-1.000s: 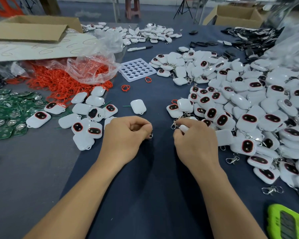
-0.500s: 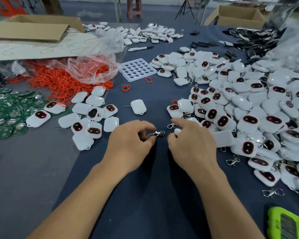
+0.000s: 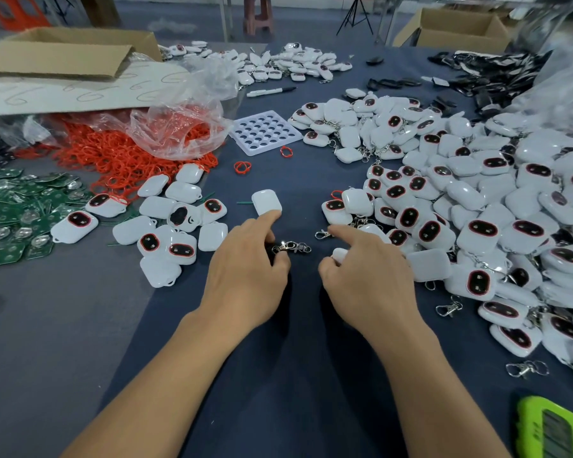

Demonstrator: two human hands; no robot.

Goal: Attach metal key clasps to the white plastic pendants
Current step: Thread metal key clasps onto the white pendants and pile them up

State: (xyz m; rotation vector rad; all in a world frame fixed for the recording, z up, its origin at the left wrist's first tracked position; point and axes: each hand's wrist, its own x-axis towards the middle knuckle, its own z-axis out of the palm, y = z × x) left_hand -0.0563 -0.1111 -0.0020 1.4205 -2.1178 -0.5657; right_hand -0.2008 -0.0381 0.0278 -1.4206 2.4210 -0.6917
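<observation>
Two bare hands sit at centre frame over a dark blue cloth (image 3: 295,375). Left hand (image 3: 248,269): thumb and forefinger pinch a metal key clasp (image 3: 290,247), ring end pointing toward the right hand, other fingers curled under; cannot tell if the clasp touches the cloth. Right hand (image 3: 371,279): index finger straight, aimed up-frame near a loose clasp (image 3: 323,234); thumb and remaining fingers grasp a white pendant (image 3: 339,254), only a corner showing by the thumb. Key clasp and white pendant are close but apart, not joined. Just above the left hand lies a lone pendant (image 3: 266,201), face down. Right half of frame: a big pendant pile (image 3: 477,193), many with dark oval faces up, some with clasps on. Two more spare clasps (image 3: 449,307) lie on the cloth at the pile's lower edge. Left of the hands is a small pendant cluster (image 3: 172,226), mixed face up and face down. Further left are green circuit boards (image 3: 24,206). Above them, red rings (image 3: 113,157) spill from a clear plastic bag (image 3: 179,127). A white tray with round holes (image 3: 265,132) sits upper centre, a marker pen (image 3: 272,90) beyond it, then a far pendant pile (image 3: 278,64). A cardboard box (image 3: 63,54) is at upper left, another box (image 3: 454,28) at upper right, with black parts (image 3: 477,81) below that one. A green device (image 3: 549,428) is at the lower right corner, cut off by the frame edge.
</observation>
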